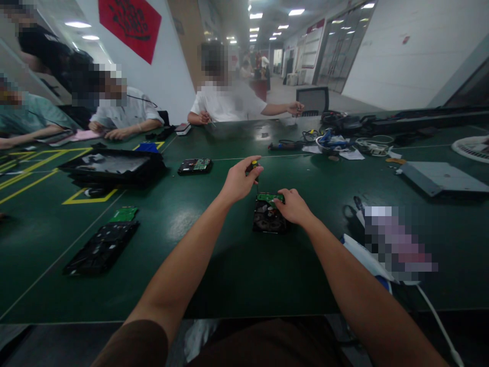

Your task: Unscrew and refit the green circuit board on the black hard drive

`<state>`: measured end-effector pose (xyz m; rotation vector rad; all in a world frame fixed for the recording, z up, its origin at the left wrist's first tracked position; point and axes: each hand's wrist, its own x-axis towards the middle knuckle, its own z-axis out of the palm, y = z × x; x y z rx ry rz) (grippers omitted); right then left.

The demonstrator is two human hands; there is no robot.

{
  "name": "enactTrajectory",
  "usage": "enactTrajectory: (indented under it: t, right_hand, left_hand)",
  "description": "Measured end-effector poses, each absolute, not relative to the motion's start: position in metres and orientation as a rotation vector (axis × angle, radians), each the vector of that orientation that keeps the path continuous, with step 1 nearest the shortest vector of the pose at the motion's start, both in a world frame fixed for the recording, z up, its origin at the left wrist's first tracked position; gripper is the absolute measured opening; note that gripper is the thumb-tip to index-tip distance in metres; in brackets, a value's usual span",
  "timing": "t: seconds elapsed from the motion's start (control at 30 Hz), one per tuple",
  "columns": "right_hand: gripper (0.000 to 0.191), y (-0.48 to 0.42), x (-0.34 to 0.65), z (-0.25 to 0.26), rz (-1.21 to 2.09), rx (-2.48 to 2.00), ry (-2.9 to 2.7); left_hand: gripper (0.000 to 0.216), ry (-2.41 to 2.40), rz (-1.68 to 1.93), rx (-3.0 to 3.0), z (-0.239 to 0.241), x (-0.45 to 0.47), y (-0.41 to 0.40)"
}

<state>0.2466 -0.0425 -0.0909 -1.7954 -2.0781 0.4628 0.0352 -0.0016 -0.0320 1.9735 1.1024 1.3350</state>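
Note:
My left hand [241,179] is closed around the handle of a screwdriver [255,164] with a yellow-topped dark grip. Its thin shaft points down at the far left corner of a hard drive [269,216], which lies on the green table. Whether the tip touches a screw is too small to tell. A green circuit board [267,197] covers the far end of the drive. My right hand [293,206] grips the drive's far right side, its thumb over the board; the other fingers are partly hidden.
Another hard drive [103,247] with a green board [124,214] lies at left. A third drive [194,165] and a black tray [110,165] sit farther back. A grey metal box [445,178] and cables [332,141] occupy the right. People sit opposite, one in a white shirt [229,104].

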Motion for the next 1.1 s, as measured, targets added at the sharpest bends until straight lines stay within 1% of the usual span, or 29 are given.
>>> enactTrajectory:
  t: [0.1, 0.27, 0.33, 0.4, 0.47, 0.57, 0.63, 0.67, 0.77, 1.1]
  right_hand:
    - [0.048, -0.043, 0.247, -0.09, 0.46, -1.799, -2.064]
    - [0.055, -0.043, 0.25, -0.088, 0.491, -1.795, -2.069]
    - [0.061, -0.044, 0.253, -0.085, 0.524, -1.77, -2.089]
    - [0.076, -0.047, 0.257, -0.08, 0.597, -1.69, -2.148]
    - [0.099, -0.051, 0.261, -0.075, 0.721, -1.558, -2.252]
    - [0.133, -0.058, 0.266, -0.069, 0.869, -1.481, -2.352]
    - [0.146, -0.061, 0.268, -0.067, 0.909, -1.459, -2.398]
    - [0.149, -0.061, 0.268, -0.067, 0.915, -1.45, -2.412]
    - [0.146, -0.061, 0.269, -0.068, 0.907, -1.431, -2.414]
    - [0.115, -0.048, 0.272, -0.076, 0.78, -1.302, -2.382]
  left_hand:
    - [0.033, 1.11, 1.342, 1.999, -0.029, 0.036, -0.005]
    - [0.036, 0.911, 1.271, 1.89, -0.026, 0.037, -0.008]
    - [0.031, 0.855, 1.247, 1.859, -0.026, 0.037, -0.008]
    - [0.027, 0.833, 1.24, 1.853, -0.025, 0.037, -0.008]
    - [0.026, 0.827, 1.252, 1.864, -0.025, 0.037, -0.008]
    - [0.027, 0.854, 1.28, 1.886, -0.024, 0.036, -0.008]
    - [0.027, 0.891, 1.287, 1.886, -0.024, 0.036, -0.008]
    - [0.026, 0.906, 1.288, 1.882, -0.024, 0.037, -0.008]
    - [0.025, 0.916, 1.308, 1.843, -0.024, 0.038, -0.007]
    - [0.024, 0.895, 1.33, 1.718, -0.022, 0.03, -0.004]
